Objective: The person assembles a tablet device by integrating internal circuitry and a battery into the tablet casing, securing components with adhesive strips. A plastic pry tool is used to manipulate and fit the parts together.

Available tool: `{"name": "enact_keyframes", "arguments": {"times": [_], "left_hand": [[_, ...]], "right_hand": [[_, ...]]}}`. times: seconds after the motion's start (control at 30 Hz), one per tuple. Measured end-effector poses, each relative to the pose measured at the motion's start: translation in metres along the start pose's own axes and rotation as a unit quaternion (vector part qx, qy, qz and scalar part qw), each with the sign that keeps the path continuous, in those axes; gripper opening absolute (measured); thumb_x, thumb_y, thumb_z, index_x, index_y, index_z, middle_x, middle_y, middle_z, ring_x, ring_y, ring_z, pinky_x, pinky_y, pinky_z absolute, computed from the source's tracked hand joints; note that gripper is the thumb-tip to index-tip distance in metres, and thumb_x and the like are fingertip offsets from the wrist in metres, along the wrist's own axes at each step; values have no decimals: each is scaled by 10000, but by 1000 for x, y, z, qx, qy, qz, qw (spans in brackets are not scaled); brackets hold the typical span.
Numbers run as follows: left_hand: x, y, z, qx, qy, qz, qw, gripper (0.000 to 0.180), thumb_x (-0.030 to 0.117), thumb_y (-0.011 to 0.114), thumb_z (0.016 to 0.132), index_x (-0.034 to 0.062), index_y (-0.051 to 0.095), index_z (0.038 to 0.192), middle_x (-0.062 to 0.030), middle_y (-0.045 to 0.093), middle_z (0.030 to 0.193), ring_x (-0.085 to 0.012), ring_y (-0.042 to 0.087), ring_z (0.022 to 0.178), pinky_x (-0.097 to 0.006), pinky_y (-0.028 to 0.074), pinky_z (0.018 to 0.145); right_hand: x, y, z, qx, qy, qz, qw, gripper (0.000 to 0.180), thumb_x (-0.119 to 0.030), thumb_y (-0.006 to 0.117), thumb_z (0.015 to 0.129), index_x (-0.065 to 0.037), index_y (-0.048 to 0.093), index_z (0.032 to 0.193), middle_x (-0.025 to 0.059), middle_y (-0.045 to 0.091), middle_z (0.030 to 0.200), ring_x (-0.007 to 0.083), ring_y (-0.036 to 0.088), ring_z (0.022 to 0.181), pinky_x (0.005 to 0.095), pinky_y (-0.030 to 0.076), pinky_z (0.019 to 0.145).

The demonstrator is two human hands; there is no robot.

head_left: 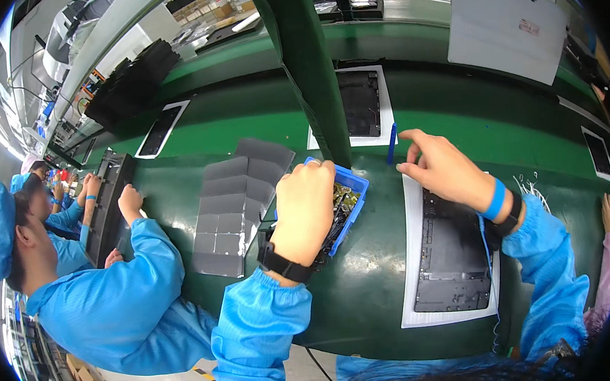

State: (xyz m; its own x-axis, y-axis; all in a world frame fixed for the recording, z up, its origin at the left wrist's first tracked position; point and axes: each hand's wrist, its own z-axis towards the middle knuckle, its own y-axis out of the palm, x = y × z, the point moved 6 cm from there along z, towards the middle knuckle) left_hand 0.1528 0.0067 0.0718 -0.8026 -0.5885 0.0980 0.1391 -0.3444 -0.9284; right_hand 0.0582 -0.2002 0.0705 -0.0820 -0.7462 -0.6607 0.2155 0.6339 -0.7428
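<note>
My left hand (307, 201) is over a blue plastic bin (354, 224) of small metal and black parts (342, 209). Its fingers curl down and look closed; the fingertips are hidden, so what they hold cannot be made out. To the right, my right hand (447, 170) hovers above the far end of a black laptop casing (453, 257), thumb and forefinger apart with nothing between them. That casing rests on a white sheet (416, 311). Just left of the right fingertips is a slim blue stick (392, 144). A blue band and a dark strap circle my right wrist.
Dark grey divided sheets (224, 211) lie left of the bin. A green post (306, 68) rises beyond it. Another casing (360, 104) lies on the far green belt. At left a co-worker in blue (120, 298) handles a long black part (109, 206); a pink sleeve (602, 274) shows at right.
</note>
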Motion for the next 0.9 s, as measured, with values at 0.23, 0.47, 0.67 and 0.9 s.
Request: {"name": "enact_keyframes", "arguments": {"times": [0.23, 0.47, 0.67, 0.9], "left_hand": [[-23, 11, -7, -16, -39, 38, 998, 78, 127, 772, 831, 109, 806, 898, -107, 734, 889, -321, 732, 877, -413, 586, 771], [39, -83, -18, 120, -77, -163, 976, 151, 79, 778, 868, 89, 826, 1010, -103, 759, 945, -273, 698, 715, -372, 543, 652], [132, -84, -25, 303, 80, -205, 927, 319, -15, 839, 756, 83, 825, 1059, -13, 728, 898, -183, 674, 711, -311, 526, 648], [172, -50, -32, 249, 149, -281, 915, 358, -10, 847, 791, 79, 810, 1135, -53, 753, 1000, -115, 652, 620, -234, 470, 532]], "right_hand": [[-65, -56, -82, -24, -42, 84, 995, 321, -127, 741, 944, 34, 662, 1210, 117, 705, 852, 217, 672, 696, 331, 547, 670], [-53, -66, -135, -4, -33, 148, 988, 205, -61, 757, 930, 27, 723, 1112, 108, 738, 853, 161, 692, 709, 280, 544, 670], [-38, -55, -140, 70, 43, 413, 907, 219, -122, 690, 1025, 43, 699, 1169, 80, 746, 945, 115, 703, 840, 267, 572, 714], [-18, -68, -157, 115, 33, 345, 931, 153, -105, 702, 1010, 23, 704, 1093, 65, 743, 881, 121, 710, 761, 270, 552, 633]]}}
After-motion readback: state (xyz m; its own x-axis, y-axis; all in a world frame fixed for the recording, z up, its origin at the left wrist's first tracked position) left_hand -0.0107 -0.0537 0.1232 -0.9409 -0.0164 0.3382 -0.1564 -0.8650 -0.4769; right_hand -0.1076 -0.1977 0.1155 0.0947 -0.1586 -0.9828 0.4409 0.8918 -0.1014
